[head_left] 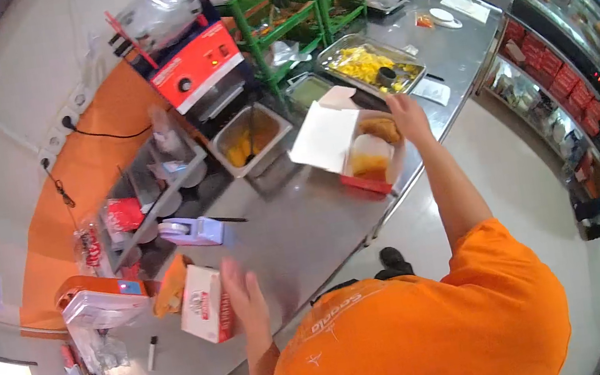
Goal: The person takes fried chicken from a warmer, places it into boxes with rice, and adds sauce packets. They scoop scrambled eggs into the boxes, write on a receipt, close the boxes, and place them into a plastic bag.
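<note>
A white and red cardboard food box [324, 138] stands with its lid folded back on the steel counter. Inside it lie a browned, fried-looking piece of food [379, 129] and a pale, wrapped-looking portion [373, 152]. My right hand [408, 115] is at this box's right rim, fingers bent over the edge. Beside a second, closed food box [202, 306] with red print is my left hand [246, 296], its fingers stretched out along the box's right side. An orange packet [170, 286] leans close behind that closed box.
A lilac tape dispenser [193, 232] sits between the boxes. Behind are a steel pan of yellow food [251, 139], a tray of yellow pieces [367, 63], a red sealing machine [195, 68] and green racks [277, 26]. A marker [153, 353] lies at the near left.
</note>
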The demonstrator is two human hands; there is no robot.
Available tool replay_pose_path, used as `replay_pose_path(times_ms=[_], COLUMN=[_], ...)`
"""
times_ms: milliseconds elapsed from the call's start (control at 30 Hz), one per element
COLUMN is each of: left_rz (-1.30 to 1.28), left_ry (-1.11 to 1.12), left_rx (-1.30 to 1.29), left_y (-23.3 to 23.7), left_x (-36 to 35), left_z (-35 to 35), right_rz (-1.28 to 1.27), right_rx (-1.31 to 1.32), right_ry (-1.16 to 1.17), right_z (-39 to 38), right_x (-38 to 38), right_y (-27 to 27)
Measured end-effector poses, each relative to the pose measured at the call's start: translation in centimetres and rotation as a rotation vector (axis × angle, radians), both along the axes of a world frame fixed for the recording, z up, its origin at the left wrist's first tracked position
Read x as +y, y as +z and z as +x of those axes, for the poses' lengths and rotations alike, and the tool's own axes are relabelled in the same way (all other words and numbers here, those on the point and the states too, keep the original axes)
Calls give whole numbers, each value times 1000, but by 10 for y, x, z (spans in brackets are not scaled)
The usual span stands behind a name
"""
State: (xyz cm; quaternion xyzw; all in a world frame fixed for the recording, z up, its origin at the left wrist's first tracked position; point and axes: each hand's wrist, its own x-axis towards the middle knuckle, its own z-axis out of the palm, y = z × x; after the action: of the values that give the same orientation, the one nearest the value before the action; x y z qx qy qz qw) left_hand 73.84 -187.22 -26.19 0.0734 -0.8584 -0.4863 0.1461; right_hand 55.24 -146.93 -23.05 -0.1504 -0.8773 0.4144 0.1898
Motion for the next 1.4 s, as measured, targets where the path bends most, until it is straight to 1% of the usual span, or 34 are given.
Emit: replay_pose_path(times_ms=[33,67,100,133,167,200,233,300,333,367,433,533,567,600,633,667,700,733,767,800,833,900,933,967,1067,1100,1167,1200,1233,1267,1300,1333,1367,1400], left_rz=[314,629,945,973,1001,986,967,764,717,672,613,543,504,462,284,193,105,20,5,-132,-267,-464,-404,-345,-168,-109,91,190,217,288,356,420,523,523], left_ry=[-74,-145,-212,-181,-146,-183,-219,-261,-216,-172,-101,-48,-48,-50,-205,-66,68,199,90,-101,-292,-326,-299,-270,-124,-68,4,46,27,-9,-40,-69,-42,-32], left_rx=[-127,-246,-361,-451,-540,-532,-530,-460,-450,-438,-447,-475,-477,-484,-259,-232,-202,-167,-144,-158,-170,-130,-116,-101,-33,-7,-73,-110,-128,-84,-33,21,-21,-30], left_y=[-6,-12,-15,-14,-12,-10,-9,-10,-1,18,33,48,55,59,17,19,21,22,17,26,35,20,9,-5,-27,-30,-23,-15,-10,-24,-42,-59,-45,-46], left_x=[24,46,69,92,113,130,144,168,179,190,204,207,213,215,192,193,197,202,196,192,190,196,204,214,231,237,243,246,249,246,240,235,241,242], left_z=[-25,-52,-78,-105,-129,-147,-162,-186,-192,-194,-202,-217,-220,-226,-252,-248,-245,-242,-235,-221,-204,-167,-151,-137,-131,-132,-137,-138,-137,-136,-138,-139,-137,-136], right_rz=[-52,-106,-160,-507,-465,-428,-332,-152,-313,-471,-635,-592,-584,-497,-416,-336,-144,-80,-14,55,147,143,104,88,-509,-506,-497,-407,-316,-226,-316,-323,-334,-349], right_rx=[-75,-147,-221,-282,-301,-323,-299,-241,-300,-360,-521,-708,-706,-662,-618,-575,-561,-470,-378,-286,-58,139,90,117,-115,-81,-28,6,42,79,-11,8,25,39], right_ry=[59,119,183,224,255,288,332,414,447,478,571,684,730,790,841,883,964,1026,1085,1141,1164,1196,1141,1139,961,923,848,861,876,896,902,900,898,893], right_z=[-11,-30,-42,-14,-10,-11,-16,-32,-38,-48,-82,-118,-130,-130,-124,-120,-120,-118,-110,-102,-97,-70,-52,-41,-15,-16,-22,-23,-23,-23,-20,-23,-24,-23], right_x=[36,67,88,70,72,77,85,102,100,93,86,72,71,68,67,68,74,80,86,94,103,112,114,114,89,86,84,86,88,89,90,89,88,88], right_y=[-36,-88,-115,-82,-82,-83,-82,-69,-40,-11,5,17,11,12,13,15,20,19,16,11,-10,-26,-38,-58,-82,-76,-61,-59,-57,-54,-50,-51,-53,-55])
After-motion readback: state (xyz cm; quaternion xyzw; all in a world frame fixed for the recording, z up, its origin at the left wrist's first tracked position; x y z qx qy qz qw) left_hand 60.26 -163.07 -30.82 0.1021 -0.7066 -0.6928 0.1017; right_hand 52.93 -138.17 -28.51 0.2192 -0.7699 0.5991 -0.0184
